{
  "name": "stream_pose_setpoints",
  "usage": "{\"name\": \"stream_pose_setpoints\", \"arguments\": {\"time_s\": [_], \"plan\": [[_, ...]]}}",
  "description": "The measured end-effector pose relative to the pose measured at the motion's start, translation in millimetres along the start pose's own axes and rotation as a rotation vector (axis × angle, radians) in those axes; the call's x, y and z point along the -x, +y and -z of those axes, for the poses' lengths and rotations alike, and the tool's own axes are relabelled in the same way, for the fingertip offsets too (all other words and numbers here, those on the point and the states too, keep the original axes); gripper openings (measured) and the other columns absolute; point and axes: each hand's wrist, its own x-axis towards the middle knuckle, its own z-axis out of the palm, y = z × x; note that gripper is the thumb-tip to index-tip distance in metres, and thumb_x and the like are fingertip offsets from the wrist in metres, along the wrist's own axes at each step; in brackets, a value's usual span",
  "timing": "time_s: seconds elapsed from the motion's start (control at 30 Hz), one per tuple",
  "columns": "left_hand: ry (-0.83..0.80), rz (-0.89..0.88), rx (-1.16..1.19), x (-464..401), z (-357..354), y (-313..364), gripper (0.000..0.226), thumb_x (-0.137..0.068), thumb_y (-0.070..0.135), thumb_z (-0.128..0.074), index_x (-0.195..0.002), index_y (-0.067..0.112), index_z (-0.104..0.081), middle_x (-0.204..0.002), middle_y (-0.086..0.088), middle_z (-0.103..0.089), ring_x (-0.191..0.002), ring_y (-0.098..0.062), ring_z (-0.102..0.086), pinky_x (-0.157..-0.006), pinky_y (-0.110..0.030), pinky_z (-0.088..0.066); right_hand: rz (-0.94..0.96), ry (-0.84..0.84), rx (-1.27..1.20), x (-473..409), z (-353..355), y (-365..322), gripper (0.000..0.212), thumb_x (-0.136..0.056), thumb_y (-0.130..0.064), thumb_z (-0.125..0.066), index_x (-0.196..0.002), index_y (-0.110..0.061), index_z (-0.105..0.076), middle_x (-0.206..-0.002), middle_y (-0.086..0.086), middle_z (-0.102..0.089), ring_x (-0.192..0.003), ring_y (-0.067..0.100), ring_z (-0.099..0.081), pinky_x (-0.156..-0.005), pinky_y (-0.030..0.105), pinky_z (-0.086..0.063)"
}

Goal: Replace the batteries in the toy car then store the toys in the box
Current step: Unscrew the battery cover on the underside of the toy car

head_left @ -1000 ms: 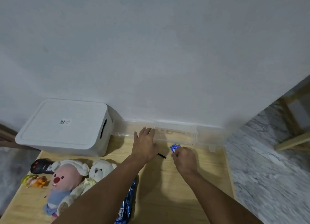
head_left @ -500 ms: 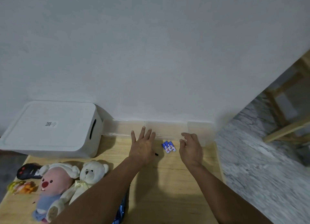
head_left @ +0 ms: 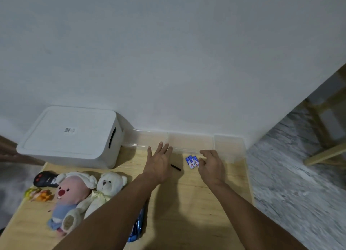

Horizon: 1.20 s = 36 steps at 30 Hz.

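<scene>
A pack of blue batteries (head_left: 192,161) lies on the wooden table (head_left: 187,208) near the wall. My right hand (head_left: 211,165) hovers just right of the pack, fingers loosely curled, fingertips close to it and holding nothing. My left hand (head_left: 159,162) is spread flat, fingers straight, left of a small black piece (head_left: 176,167). The blue toy car (head_left: 137,225) shows partly under my left forearm. A closed white storage box (head_left: 71,135) stands at the back left.
A pink plush (head_left: 69,195) and a white teddy bear (head_left: 106,188) lie at the left, beside a black remote (head_left: 45,178) and a small yellow-orange toy (head_left: 37,194). A clear plastic tray (head_left: 187,143) lines the wall. The table's right edge drops to marble floor (head_left: 292,184).
My right hand put the battery pack down on the table and drew back to its right. My left hand lifted slightly and spread its fingers. The view shifted a little.
</scene>
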Motion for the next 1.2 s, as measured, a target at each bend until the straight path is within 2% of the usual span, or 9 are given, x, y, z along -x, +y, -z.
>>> {"name": "stream_pose_setpoints", "arguments": {"time_s": [0.1, 0.17, 0.27, 0.33, 0.5, 0.67, 0.77, 0.9, 1.2], "plan": [[0.075, 0.042, 0.078, 13, -2, -11, 0.063, -0.093, 0.016, -0.047, -0.151, 0.016, -0.025, -0.16, -0.001, -0.023, -0.15, -0.021, -0.008, -0.121, -0.047, -0.006, 0.067, -0.07, -0.007, 5, -11, -14, 0.022, -0.086, -0.009, -0.06, -0.106, -0.013, -0.068, -0.107, 0.004, -0.061, -0.088, 0.028, -0.063, -0.071, 0.033, -0.048], [0.142, 0.084, 0.125, 23, -6, -20, 0.057, -0.09, 0.016, -0.05, -0.146, 0.016, -0.039, -0.151, -0.003, -0.04, -0.143, -0.022, -0.028, -0.118, -0.04, -0.02, 0.118, -0.125, -0.016, 9, -20, -23, 0.018, -0.085, -0.011, -0.062, -0.102, -0.012, -0.069, -0.102, 0.006, -0.063, -0.09, 0.029, -0.062, -0.074, 0.033, -0.047], [0.219, 0.186, 0.192, 40, -10, -34, 0.045, -0.086, 0.014, -0.054, -0.131, 0.012, -0.057, -0.13, -0.008, -0.059, -0.122, -0.025, -0.049, -0.1, -0.035, -0.042, 0.143, -0.224, -0.026, 14, -32, -35, 0.018, -0.083, -0.014, -0.064, -0.099, -0.016, -0.071, -0.097, 0.003, -0.067, -0.093, 0.025, -0.063, -0.083, 0.036, -0.051], [0.214, 0.289, 0.242, 53, -10, -39, 0.038, -0.086, 0.015, -0.055, -0.124, 0.01, -0.061, -0.121, -0.008, -0.062, -0.113, -0.026, -0.055, -0.088, -0.034, -0.047, 0.148, -0.295, -0.019, 18, -39, -41, 0.018, -0.082, -0.016, -0.064, -0.098, -0.018, -0.071, -0.095, 0.0, -0.069, -0.092, 0.023, -0.064, -0.083, 0.036, -0.052], [0.062, 0.495, 0.185, 82, -15, -47, 0.031, -0.089, 0.027, -0.057, -0.114, 0.01, -0.058, -0.119, -0.008, -0.059, -0.109, -0.025, -0.057, -0.084, -0.033, -0.046, 0.231, -0.431, 0.01, 27, -53, -57, 0.02, -0.084, -0.018, -0.064, -0.104, -0.017, -0.071, -0.101, 0.003, -0.071, -0.098, 0.025, -0.064, -0.083, 0.03, -0.05], [-0.029, 0.574, 0.197, 104, -30, -41, 0.059, -0.087, 0.04, -0.06, -0.138, 0.014, -0.043, -0.133, -0.007, -0.053, -0.122, -0.022, -0.053, -0.094, -0.03, -0.044, 0.264, -0.392, 0.263, 29, -57, -61, 0.032, -0.09, -0.017, -0.055, -0.121, -0.015, -0.062, -0.121, 0.008, -0.058, -0.113, 0.031, -0.052, -0.09, 0.034, -0.043], [-0.067, 0.609, 0.118, 112, -43, -31, 0.067, -0.085, 0.049, -0.062, -0.137, 0.012, -0.04, -0.133, -0.007, -0.053, -0.121, -0.022, -0.055, -0.095, -0.031, -0.045, 0.303, -0.408, 0.449, 27, -54, -60, 0.033, -0.089, -0.009, -0.051, -0.121, -0.012, -0.058, -0.122, 0.008, -0.056, -0.115, 0.029, -0.048, -0.092, 0.037, -0.042], [-0.077, 0.566, -0.104, 115, -49, -23, 0.058, -0.095, 0.041, -0.05, -0.139, 0.007, -0.035, -0.134, -0.009, -0.051, -0.122, -0.022, -0.053, -0.097, -0.031, -0.043, 0.321, -0.416, 0.546, 29, -48, -57, 0.038, -0.088, 0.003, -0.044, -0.121, -0.011, -0.057, -0.121, 0.008, -0.057, -0.117, 0.028, -0.048, -0.087, 0.037, -0.044], [-0.061, 0.554, -0.048, 112, -53, -25, 0.063, -0.093, 0.034, -0.053, -0.141, 0.001, -0.027, -0.136, -0.016, -0.046, -0.122, -0.026, -0.052, -0.098, -0.032, -0.045, 0.218, -0.426, 0.547, 43, -36, -60, 0.033, -0.088, -0.001, -0.046, -0.118, -0.016, -0.053, -0.114, 0.004, -0.063, -0.102, 0.029, -0.061, -0.07, 0.031, -0.04]]}}
